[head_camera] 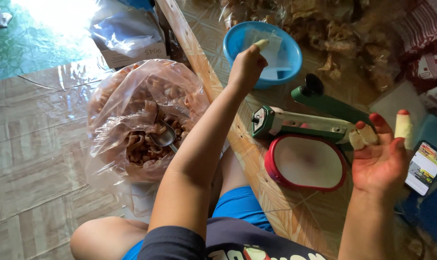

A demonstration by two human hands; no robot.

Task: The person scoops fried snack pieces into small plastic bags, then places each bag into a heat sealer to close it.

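My left hand (247, 65) pinches a small clear bag (265, 45) over the blue bowl (288, 67); right hand (379, 156) fingers spread by the green sealer (300, 123), red-rimmed scale (305, 162). Snack-filled plastic bag (141, 120) holds a metal scoop (163, 137).

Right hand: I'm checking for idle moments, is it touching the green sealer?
Apart. The head view shows the right hand raised open, palm up, beside the green sealer, holding nothing.

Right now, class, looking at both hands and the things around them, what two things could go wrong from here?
1. The left hand reaches into the blue bowl sitting near the low table's edge; a nudge might tip it off.
2. The open bag of snacks on the floor, scoop inside, sits by the person's knee and could spill.
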